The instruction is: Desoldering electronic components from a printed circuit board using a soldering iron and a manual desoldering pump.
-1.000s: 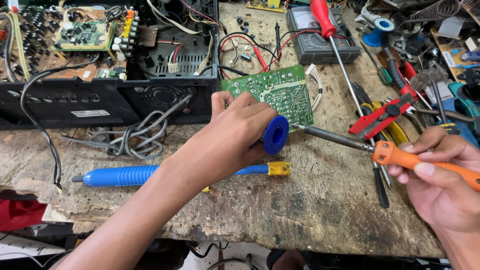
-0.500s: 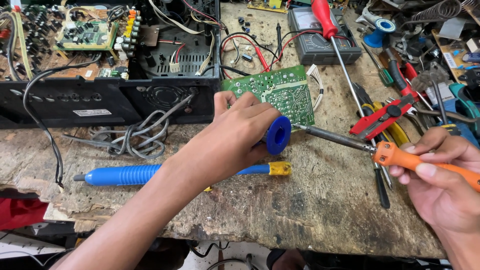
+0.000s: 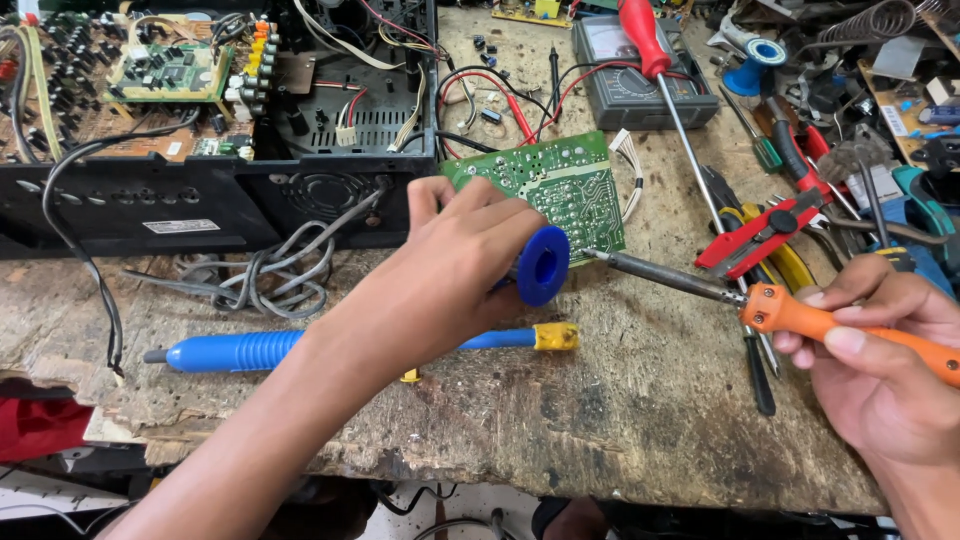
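Note:
My left hand [image 3: 450,270] is closed around a blue solder spool [image 3: 543,265] and rests against a green circuit board [image 3: 555,185] propped on the wooden bench. In my right hand [image 3: 880,350] is an orange-handled soldering iron [image 3: 800,315]; its metal tip [image 3: 592,254] points left and sits right next to the spool at the lower edge of the board. A blue desoldering pump [image 3: 235,350] with a yellow end lies on the bench under my left forearm.
An open black amplifier chassis [image 3: 200,200] with boards and wires fills the back left, a grey cable bundle [image 3: 270,270] in front of it. A multimeter [image 3: 640,90], a red screwdriver [image 3: 650,50], red-handled pliers [image 3: 760,235] and several tools crowd the right. The bench's front edge [image 3: 500,470] is near.
Nearly nothing has moved; both hands hold their places, with the iron's tip staying beside the spool at the board's edge.

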